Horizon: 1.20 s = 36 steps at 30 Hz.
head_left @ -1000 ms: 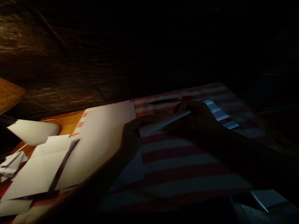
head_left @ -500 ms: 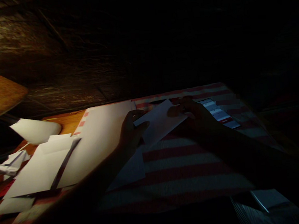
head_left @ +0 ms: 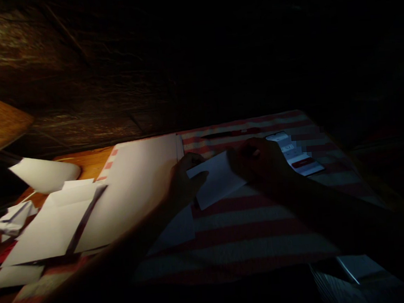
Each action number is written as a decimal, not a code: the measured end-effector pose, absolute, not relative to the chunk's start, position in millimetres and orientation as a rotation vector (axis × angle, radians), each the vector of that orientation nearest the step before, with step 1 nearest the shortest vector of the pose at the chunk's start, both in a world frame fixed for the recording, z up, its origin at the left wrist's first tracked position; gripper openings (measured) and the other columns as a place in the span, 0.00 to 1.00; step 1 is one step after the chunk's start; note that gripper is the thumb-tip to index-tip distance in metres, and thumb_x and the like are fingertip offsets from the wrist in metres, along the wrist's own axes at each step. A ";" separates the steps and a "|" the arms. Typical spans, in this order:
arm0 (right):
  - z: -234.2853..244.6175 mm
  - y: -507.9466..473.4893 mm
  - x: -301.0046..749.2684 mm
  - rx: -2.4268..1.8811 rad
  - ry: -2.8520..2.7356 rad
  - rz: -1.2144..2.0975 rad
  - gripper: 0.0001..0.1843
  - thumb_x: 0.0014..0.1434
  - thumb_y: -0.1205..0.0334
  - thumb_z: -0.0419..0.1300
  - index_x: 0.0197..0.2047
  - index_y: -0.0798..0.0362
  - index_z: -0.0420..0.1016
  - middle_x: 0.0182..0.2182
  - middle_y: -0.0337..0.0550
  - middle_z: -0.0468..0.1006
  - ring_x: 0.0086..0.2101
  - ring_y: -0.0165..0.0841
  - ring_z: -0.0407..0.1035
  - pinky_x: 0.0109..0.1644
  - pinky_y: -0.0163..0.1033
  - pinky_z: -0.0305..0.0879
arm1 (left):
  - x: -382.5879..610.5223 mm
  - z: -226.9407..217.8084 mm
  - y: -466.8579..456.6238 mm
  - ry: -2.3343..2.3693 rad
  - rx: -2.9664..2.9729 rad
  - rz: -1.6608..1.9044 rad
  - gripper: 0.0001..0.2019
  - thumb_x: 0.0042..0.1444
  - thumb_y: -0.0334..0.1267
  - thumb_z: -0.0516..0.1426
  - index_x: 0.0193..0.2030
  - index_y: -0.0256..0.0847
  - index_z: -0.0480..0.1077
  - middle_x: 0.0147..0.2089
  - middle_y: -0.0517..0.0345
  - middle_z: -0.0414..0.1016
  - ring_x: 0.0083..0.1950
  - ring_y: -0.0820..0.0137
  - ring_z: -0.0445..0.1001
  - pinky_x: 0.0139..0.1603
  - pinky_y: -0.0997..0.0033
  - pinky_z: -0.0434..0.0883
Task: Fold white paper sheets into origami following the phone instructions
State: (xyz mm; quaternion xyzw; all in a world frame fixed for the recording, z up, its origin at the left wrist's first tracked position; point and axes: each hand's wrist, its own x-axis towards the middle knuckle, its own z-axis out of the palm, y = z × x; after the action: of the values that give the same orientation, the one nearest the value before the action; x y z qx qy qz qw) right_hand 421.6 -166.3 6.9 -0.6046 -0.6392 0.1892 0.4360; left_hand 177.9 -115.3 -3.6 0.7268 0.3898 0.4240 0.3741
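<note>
A small white sheet of paper (head_left: 215,178) is tilted just above the striped cloth. My left hand (head_left: 186,180) pinches its left edge, with the thumb lying on top. At the sheet's right end, my right hand (head_left: 258,161) is closed with curled fingers over the paper; deep shadow hides most of its grip. Just right of that hand lies a phone (head_left: 293,151) with a lit screen. Behind the sheet rests a dark, slim object with a reddish part (head_left: 235,133), its kind unclear. Another pale sheet (head_left: 180,232) lies partly under my left forearm.
Large white sheets (head_left: 141,175) cover the left of the red-and-white striped cloth (head_left: 250,231). Folded paper (head_left: 53,219) and crumpled paper (head_left: 11,220) lie farther left, near a white lamp-like shade (head_left: 46,173). A dark wall (head_left: 112,84) stands behind.
My right hand has shifted slightly, its fingers now more curled, uncovering the dark slim object behind. The sheet has moved a little lower and its far corner has dropped.
</note>
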 end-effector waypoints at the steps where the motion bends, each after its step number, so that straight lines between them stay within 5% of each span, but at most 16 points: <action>1: 6.5 -166.4 420.8 -1.507 -1.600 0.470 0.05 0.60 0.58 0.66 0.36 0.49 0.79 0.35 0.45 0.83 0.34 0.38 0.75 0.39 0.43 0.71 | 178.1 -4.8 -115.3 0.995 1.858 1.078 0.11 0.46 0.30 0.65 0.38 0.42 0.73 0.35 0.60 0.78 0.37 0.65 0.77 0.38 0.66 0.72; 7: -2.2 -163.4 414.8 -1.503 -1.563 0.450 0.18 0.58 0.52 0.69 0.49 0.51 0.77 0.41 0.51 0.84 0.37 0.41 0.77 0.40 0.46 0.73 | 177.9 -9.5 -114.3 1.021 1.946 1.042 0.12 0.46 0.29 0.65 0.39 0.43 0.75 0.38 0.57 0.80 0.41 0.62 0.78 0.44 0.59 0.73; 11: -4.4 -162.1 413.2 -1.562 -1.661 0.483 0.08 0.61 0.57 0.64 0.42 0.50 0.80 0.38 0.50 0.85 0.35 0.40 0.77 0.38 0.46 0.72 | 178.2 -13.7 -110.8 1.006 1.924 1.055 0.12 0.46 0.29 0.65 0.38 0.43 0.75 0.37 0.58 0.80 0.41 0.62 0.78 0.46 0.58 0.74; 16: -2.0 -162.4 415.1 -1.556 -1.542 0.543 0.08 0.58 0.64 0.65 0.42 0.49 0.80 0.37 0.47 0.84 0.35 0.40 0.77 0.37 0.45 0.71 | 174.8 -13.6 -108.5 1.007 1.987 1.035 0.14 0.47 0.29 0.64 0.41 0.43 0.73 0.41 0.55 0.79 0.45 0.59 0.78 0.49 0.55 0.74; 21: 0.7 -162.4 415.2 -1.544 -1.585 0.546 0.02 0.59 0.61 0.65 0.34 0.49 0.78 0.33 0.46 0.82 0.33 0.39 0.74 0.36 0.44 0.68 | 173.6 1.7 -122.4 0.871 2.569 0.999 0.25 0.53 0.38 0.68 0.58 0.44 0.70 0.62 0.45 0.70 0.64 0.47 0.67 0.64 0.41 0.66; 25: 6.1 -165.7 412.6 -1.485 -1.582 0.583 0.02 0.61 0.61 0.64 0.37 0.50 0.78 0.35 0.44 0.82 0.34 0.37 0.74 0.38 0.42 0.67 | 178.2 1.3 -133.8 0.729 2.711 0.660 0.35 0.57 0.39 0.66 0.70 0.49 0.60 0.71 0.43 0.61 0.70 0.41 0.61 0.66 0.34 0.61; 33: 14.7 -170.9 411.7 -1.534 -1.721 0.468 0.06 0.65 0.59 0.64 0.38 0.51 0.80 0.35 0.45 0.83 0.35 0.38 0.75 0.39 0.43 0.66 | 181.0 -5.2 -136.1 0.713 2.593 0.624 0.39 0.58 0.37 0.65 0.74 0.54 0.54 0.73 0.45 0.60 0.71 0.40 0.60 0.69 0.32 0.56; 36: 16.5 -172.4 411.3 -1.466 -1.838 0.270 0.06 0.65 0.59 0.64 0.41 0.52 0.81 0.45 0.49 0.82 0.43 0.42 0.75 0.45 0.45 0.68 | 180.6 -4.7 -136.9 0.754 2.618 0.593 0.37 0.60 0.39 0.64 0.73 0.51 0.54 0.71 0.42 0.61 0.70 0.39 0.61 0.68 0.30 0.57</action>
State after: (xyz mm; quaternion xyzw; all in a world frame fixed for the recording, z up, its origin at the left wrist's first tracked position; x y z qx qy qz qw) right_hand 411.3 -172.4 16.5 -0.5736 -0.7191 0.1058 0.3777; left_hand 180.6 -136.9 -4.7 0.9244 0.2661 0.2094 0.1757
